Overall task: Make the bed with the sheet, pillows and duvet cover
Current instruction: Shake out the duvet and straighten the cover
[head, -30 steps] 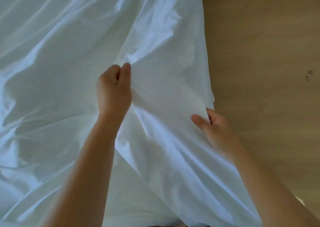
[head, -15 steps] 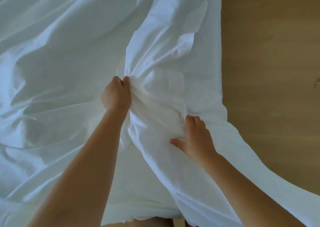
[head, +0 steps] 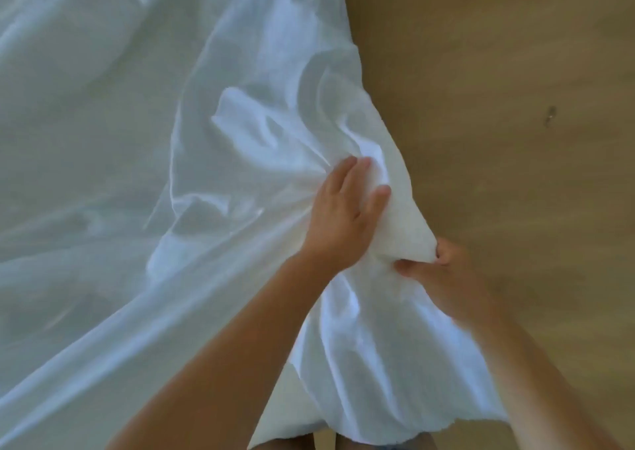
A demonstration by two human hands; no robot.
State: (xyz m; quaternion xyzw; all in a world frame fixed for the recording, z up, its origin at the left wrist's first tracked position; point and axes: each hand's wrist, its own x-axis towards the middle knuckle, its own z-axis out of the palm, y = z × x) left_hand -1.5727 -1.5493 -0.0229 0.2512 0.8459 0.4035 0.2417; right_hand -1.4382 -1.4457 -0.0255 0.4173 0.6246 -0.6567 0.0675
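Head view: white sheet (head: 137, 140) fills left and centre, its right edge running top to bottom vs. the wood floor (head: 498, 54). Fabric is thin, glossy and heavily creased, w/ folds fanning out from the hands. A bunched ridge runs diagonally, upper left to lower right, tapering to a tip that points lower right. Right hand (head: 443, 274) pinches that tip btwn thumb and curled fingers. Left hand (head: 343, 216) lies on the ridge just beside it, fingers straight, pressing the cloth, gripping nothing. Small dark mark (head: 550, 116) on floor, far right.

Bedroom: white sheet (head: 137, 140), wooden floor (head: 498, 71).
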